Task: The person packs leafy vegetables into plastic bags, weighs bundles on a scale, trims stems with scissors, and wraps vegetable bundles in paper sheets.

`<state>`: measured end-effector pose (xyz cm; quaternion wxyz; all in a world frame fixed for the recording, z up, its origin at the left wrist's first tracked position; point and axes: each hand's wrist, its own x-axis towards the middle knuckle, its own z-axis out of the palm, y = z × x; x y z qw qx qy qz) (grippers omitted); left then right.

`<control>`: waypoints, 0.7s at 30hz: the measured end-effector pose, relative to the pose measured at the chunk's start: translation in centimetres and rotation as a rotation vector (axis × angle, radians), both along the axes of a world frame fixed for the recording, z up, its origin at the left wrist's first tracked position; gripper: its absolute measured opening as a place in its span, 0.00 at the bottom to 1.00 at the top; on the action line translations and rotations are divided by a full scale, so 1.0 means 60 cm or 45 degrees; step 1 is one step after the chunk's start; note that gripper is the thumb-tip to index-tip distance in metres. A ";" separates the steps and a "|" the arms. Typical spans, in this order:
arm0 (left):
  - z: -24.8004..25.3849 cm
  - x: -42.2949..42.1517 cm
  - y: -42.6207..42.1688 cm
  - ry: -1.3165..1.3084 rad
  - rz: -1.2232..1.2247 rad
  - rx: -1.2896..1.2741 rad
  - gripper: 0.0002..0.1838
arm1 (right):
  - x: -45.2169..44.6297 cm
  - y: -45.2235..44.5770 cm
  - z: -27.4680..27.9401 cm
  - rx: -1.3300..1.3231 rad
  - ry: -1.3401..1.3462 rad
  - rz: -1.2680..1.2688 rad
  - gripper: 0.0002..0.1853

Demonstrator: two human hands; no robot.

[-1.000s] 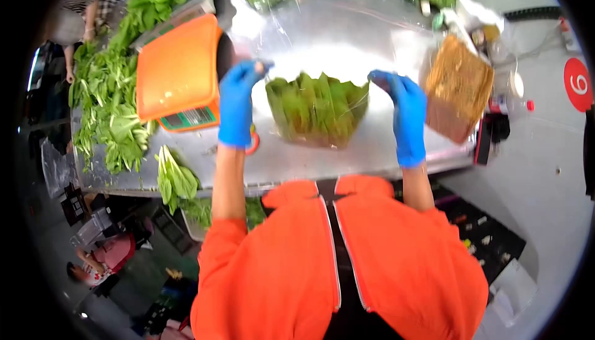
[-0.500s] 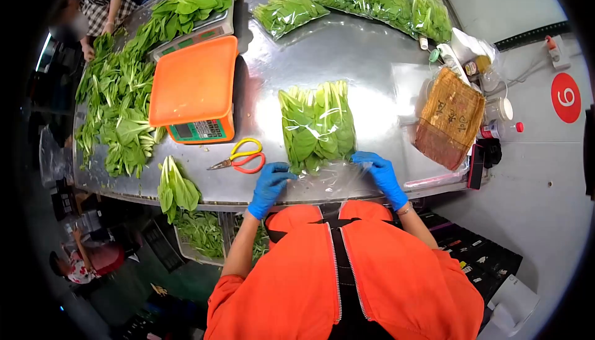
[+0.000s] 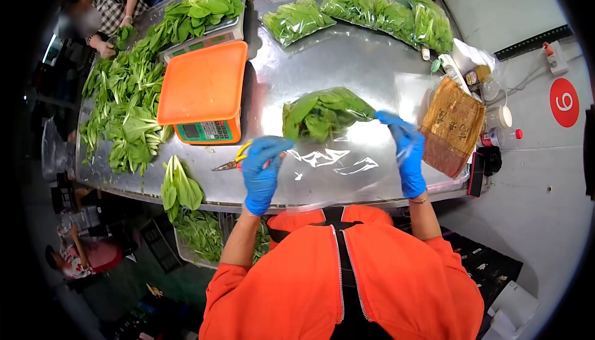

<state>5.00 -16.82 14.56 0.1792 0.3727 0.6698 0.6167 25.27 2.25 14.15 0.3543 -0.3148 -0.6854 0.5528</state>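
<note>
A clear plastic bag of leafy greens (image 3: 325, 114) is in front of me, its leaves bunched at the far end and its clear film stretching toward me. My left hand (image 3: 263, 169), in a blue glove, pinches the bag's left side with closed fingers. On the opposite side my right hand (image 3: 406, 151), also gloved in blue, grips the film near the leaves. Yellow-and-red-handled scissors (image 3: 228, 166) lie beside my left hand, which covers part of them. Left of the bag stands an orange-topped weighing scale (image 3: 201, 86).
Loose greens (image 3: 127, 101) cover the table's left side. Filled bags (image 3: 372, 14) lie along the far edge. A brown, handwritten-on pad (image 3: 455, 123) and bottles (image 3: 499, 135) are at the right. A co-worker's hand (image 3: 106, 49) is among the greens at far left.
Both hands have risen from the bag's near end and moved farther over the table. The bag has tilted, its leaves bunching at the far end and the clear film spreading between my hands.
</note>
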 end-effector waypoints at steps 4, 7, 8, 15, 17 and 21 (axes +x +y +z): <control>0.035 -0.031 0.017 -0.072 0.148 -0.012 0.06 | -0.037 0.013 0.050 0.112 0.218 -0.072 0.09; 0.011 -0.056 0.062 -0.642 0.118 0.107 0.07 | -0.055 0.030 0.015 -0.155 0.070 -0.123 0.10; 0.022 -0.064 0.069 -0.469 0.093 0.111 0.09 | -0.061 0.046 0.021 0.001 0.070 -0.167 0.10; 0.087 -0.127 0.166 -0.348 0.016 0.322 0.09 | -0.128 0.157 0.059 0.151 0.382 0.026 0.09; 0.105 -0.120 0.144 -0.116 0.107 0.314 0.07 | -0.104 0.137 0.091 0.347 0.325 0.030 0.08; -0.037 -0.110 0.076 0.315 -0.132 0.141 0.09 | -0.036 0.103 -0.036 0.349 0.210 0.127 0.09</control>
